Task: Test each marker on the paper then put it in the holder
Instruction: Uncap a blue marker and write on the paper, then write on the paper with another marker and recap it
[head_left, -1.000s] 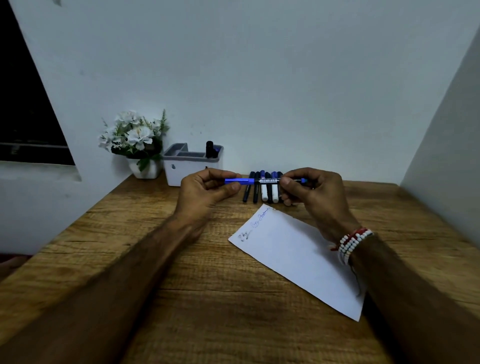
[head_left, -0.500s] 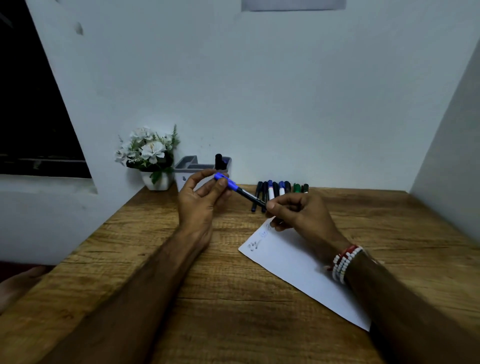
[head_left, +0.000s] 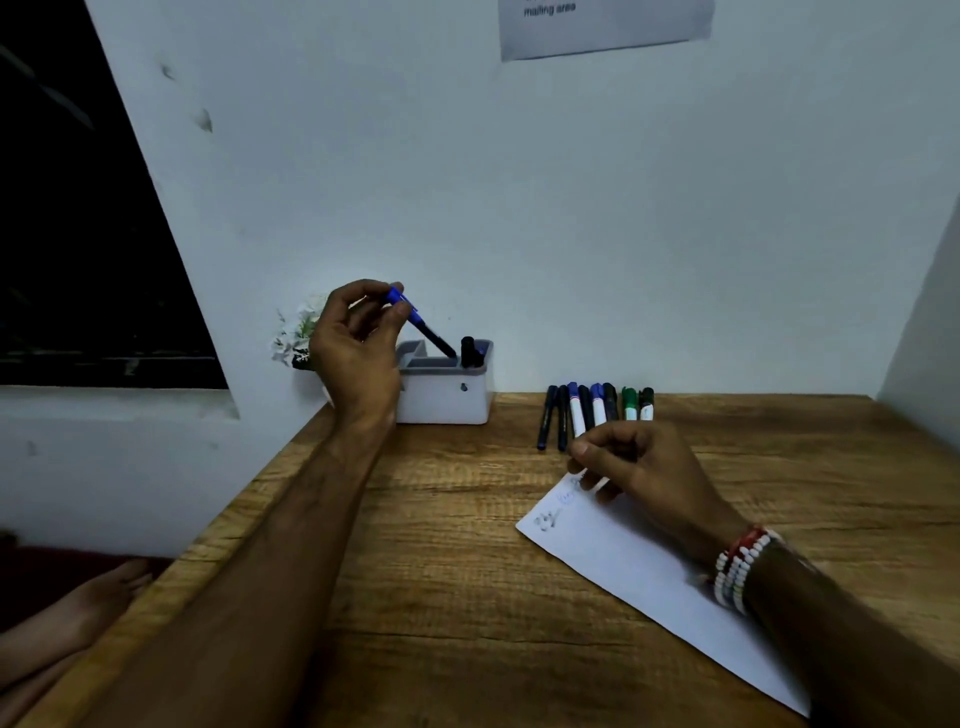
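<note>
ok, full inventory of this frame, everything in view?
desk: one, wood
holder: one, white, grey top, back of desk
blue-capped marker: one, blue cap, dark barrel, tip at holder's top
black marker: one, standing in holder
loose markers: eight, dark, blue-capped, green, row right of holder
paper: one, white, scribbled, desk right
flowers: one pot, white, left of holder
notice: one, pale, on wall
bracelets: several, white and red beads, right wrist
left hand: pinches blue-capped marker
right hand: fingers curled, over paper's far corner

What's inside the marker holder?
In the holder, a black marker stands at the right end; the left hand holds a blue-capped marker dipping in beside it. Walls hide the bottoms.
</note>
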